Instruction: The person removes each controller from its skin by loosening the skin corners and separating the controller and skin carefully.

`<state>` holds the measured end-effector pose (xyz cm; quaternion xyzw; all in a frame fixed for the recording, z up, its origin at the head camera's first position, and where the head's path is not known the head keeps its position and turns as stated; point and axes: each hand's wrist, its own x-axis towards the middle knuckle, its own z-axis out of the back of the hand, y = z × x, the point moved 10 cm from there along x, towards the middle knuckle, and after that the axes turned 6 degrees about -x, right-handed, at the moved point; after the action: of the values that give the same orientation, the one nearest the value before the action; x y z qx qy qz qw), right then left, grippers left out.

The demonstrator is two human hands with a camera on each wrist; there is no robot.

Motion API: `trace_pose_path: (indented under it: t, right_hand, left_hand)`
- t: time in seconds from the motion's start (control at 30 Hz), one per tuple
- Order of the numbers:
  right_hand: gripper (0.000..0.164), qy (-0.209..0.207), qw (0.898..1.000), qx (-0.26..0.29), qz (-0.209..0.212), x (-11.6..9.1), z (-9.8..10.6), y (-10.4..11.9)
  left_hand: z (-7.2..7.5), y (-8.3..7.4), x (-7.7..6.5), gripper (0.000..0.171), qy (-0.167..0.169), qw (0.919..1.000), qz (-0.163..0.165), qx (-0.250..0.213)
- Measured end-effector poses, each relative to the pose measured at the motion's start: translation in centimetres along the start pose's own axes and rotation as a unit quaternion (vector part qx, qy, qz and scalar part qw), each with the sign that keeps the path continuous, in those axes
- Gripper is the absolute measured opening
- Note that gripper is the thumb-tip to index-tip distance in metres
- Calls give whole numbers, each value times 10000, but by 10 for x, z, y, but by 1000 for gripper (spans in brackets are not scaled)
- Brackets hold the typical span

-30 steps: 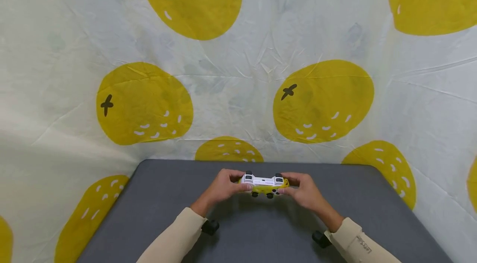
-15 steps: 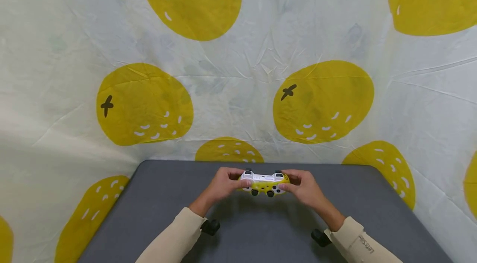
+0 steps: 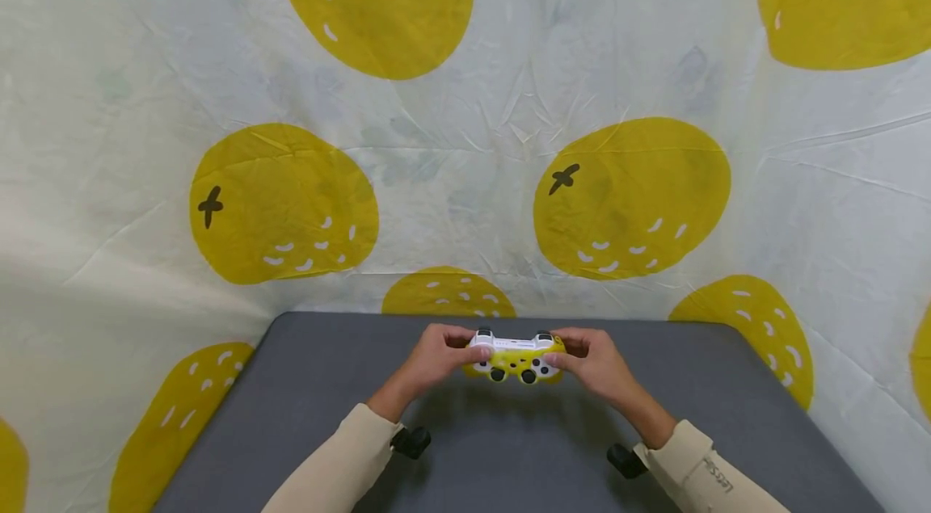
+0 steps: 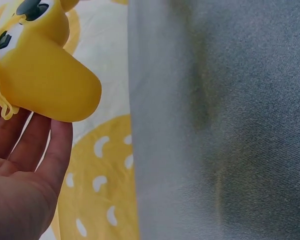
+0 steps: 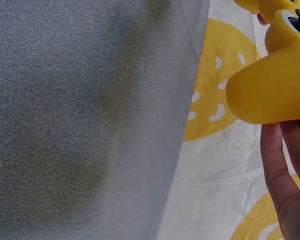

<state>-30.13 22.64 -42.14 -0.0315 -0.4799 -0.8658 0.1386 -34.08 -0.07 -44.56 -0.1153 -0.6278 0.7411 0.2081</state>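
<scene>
Gripping yellow game controller [image 3: 518, 358] with left hand [image 3: 440, 355] at left end, right hand [image 3: 593, 364] at right end. Holding it above far middle of grey table [image 3: 512, 456]. Tipped it since a second ago, now showing more yellow face.

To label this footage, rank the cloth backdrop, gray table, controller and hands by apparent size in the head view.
1. Cloth backdrop
2. Gray table
3. Controller, left hand, right hand: too alike to rank
</scene>
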Motion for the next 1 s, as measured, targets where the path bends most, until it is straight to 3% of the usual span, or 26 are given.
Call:
trace_pose_path:
  t: [0.47,1.0]
  right_hand:
    - [40,58,10000,47,8,4,0,10]
    - [40,55,9998,59,-157,9,-2,5]
  left_hand:
    - [4,-3,1,35,-37,9999,83,-42]
    - [5,-3,3,36,-25,9997,238,93]
